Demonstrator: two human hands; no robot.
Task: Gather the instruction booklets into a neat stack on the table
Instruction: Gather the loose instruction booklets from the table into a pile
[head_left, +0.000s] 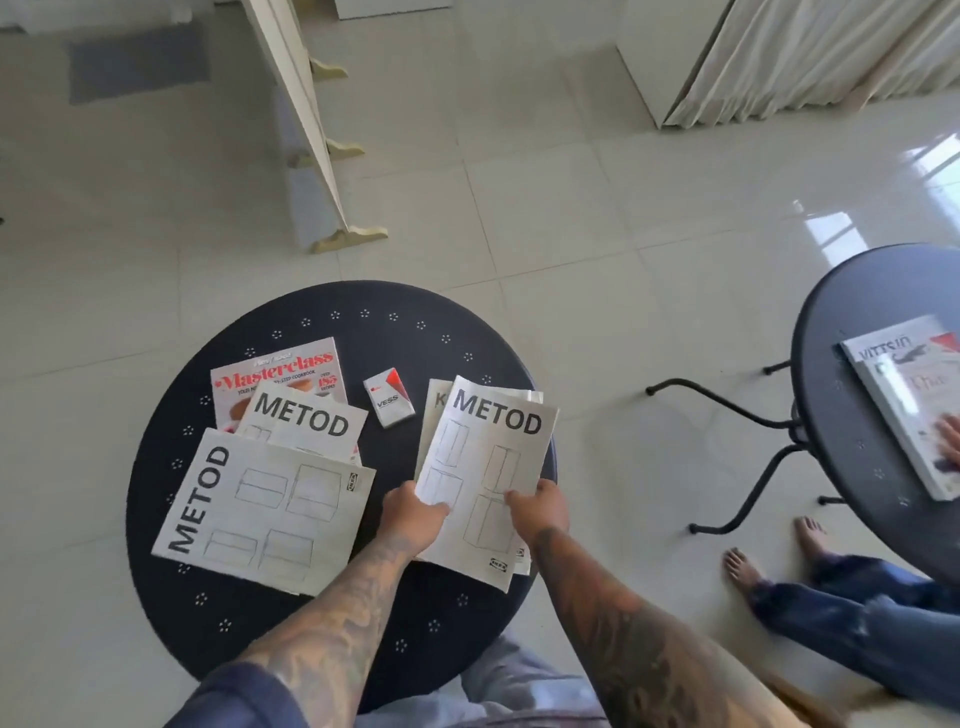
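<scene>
Far to the left of both hands, a large booklet (265, 506) lies flat on the round black table (332, 332), overlapping a second booklet (306, 423) that in turn covers part of a red-titled cookbook (280, 376). Just beyond the hands, between the two groups of paper, sits a small white and red box (389, 397). The left hand (413, 512) pinches the near left edge of a third booklet (485, 480), thumb on top; the right hand (540, 506) grips its right edge, fingers curled over the page. More sheets (434, 415) peek out beneath this booklet. Well to the right of the hands stands another dark table (852, 332) carrying books (906, 400), with someone's bare feet (769, 551) on the floor beside it.
</scene>
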